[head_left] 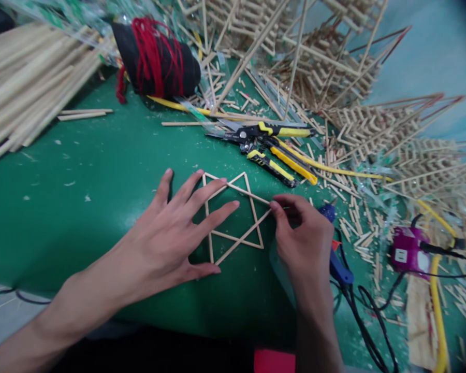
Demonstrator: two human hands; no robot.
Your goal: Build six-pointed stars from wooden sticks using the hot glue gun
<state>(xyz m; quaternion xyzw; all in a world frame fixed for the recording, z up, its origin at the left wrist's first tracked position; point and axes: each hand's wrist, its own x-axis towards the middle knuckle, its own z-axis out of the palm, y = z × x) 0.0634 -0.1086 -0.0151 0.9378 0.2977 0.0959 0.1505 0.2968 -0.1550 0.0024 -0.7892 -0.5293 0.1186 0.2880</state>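
Two overlapping stick triangles form a star frame (233, 217) lying flat on the green mat (101, 171) at frame centre. Left hand (174, 233), fingers spread, presses it down; right hand (301, 233) pinches the frame's right tip, beside a blue glue gun (336, 259). Assessment: a joint is being aligned, and the next move calls for steady pressure without shifting sticks.

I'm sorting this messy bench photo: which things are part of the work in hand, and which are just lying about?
In hand:
- stick star
- left hand, flat on it
- right hand, pinching its right tip

Lying about:
- yellow-handled cutters
- blue glue gun
- red thread spool
- stick bundle
- finished stick frames
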